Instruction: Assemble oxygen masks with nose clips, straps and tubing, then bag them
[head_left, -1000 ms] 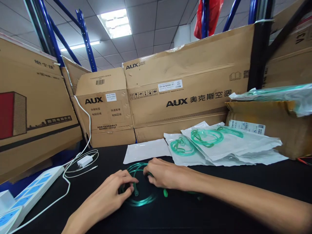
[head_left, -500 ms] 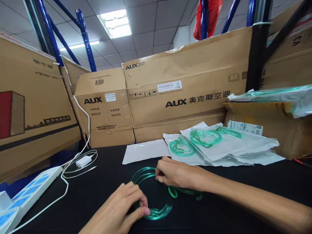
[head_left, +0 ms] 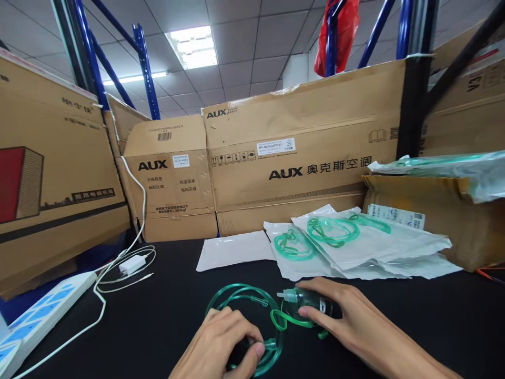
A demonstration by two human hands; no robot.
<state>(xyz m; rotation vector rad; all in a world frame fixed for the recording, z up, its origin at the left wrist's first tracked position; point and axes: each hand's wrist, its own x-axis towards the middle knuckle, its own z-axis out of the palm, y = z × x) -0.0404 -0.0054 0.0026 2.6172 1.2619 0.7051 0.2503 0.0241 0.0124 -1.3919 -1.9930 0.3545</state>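
Observation:
My left hand (head_left: 224, 337) is closed on the near side of a coil of clear green tubing (head_left: 241, 288) on the black table. One tube end with a connector shows beside its thumb; another connector (head_left: 259, 301) lies at the coil's far side. To the right, my right hand (head_left: 335, 310) grips a clear oxygen mask (head_left: 310, 299) between thumb and fingers. The mask's green connector (head_left: 290, 296) points left, towards the coil. A green elastic strap (head_left: 281, 319) loops out below it. My fingers hide part of the mask.
Behind the hands lie a white pouch (head_left: 236, 249) and several pouches with green tubing (head_left: 371, 247). Cardboard boxes (head_left: 307, 126) wall off the back. At left are a power strip (head_left: 47, 305) and a white cable with an adapter (head_left: 132, 264). An open carton (head_left: 445, 221) stands right.
My right hand has left the tubing coil and moved right and nearer, now gripping the mask. My left hand has shifted slightly right with the tubing. The view has tilted up a little.

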